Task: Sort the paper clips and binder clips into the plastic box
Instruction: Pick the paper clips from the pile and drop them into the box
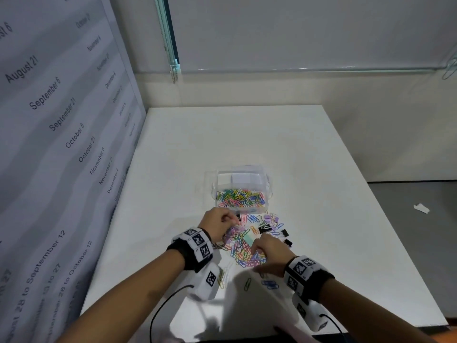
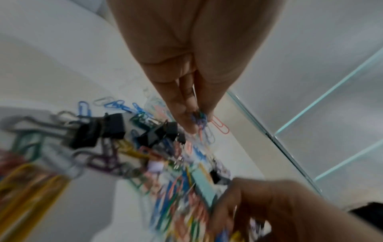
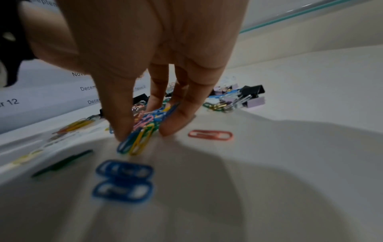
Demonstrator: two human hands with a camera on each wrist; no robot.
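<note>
A clear plastic box (image 1: 268, 191) stands on the white table, its near compartment full of coloured paper clips (image 1: 241, 198). In front of it lies a loose pile of paper clips (image 1: 243, 246) mixed with black binder clips (image 1: 264, 229) and lilac ones (image 1: 269, 219). My left hand (image 1: 222, 222) hovers at the pile's far left and pinches a small bunch of paper clips (image 2: 200, 118) between thumb and fingertips. My right hand (image 1: 268, 248) is at the pile's near edge, its thumb and fingers closed round a bunch of paper clips (image 3: 145, 124) on the table.
Loose paper clips lie nearer me: two blue ones (image 3: 124, 180), a dark green one (image 3: 62, 163), a pink one (image 3: 210, 135), yellow ones (image 1: 222, 277). A calendar-printed panel (image 1: 61, 144) walls the table's left side. The table's right edge (image 1: 371, 194) drops to grey floor.
</note>
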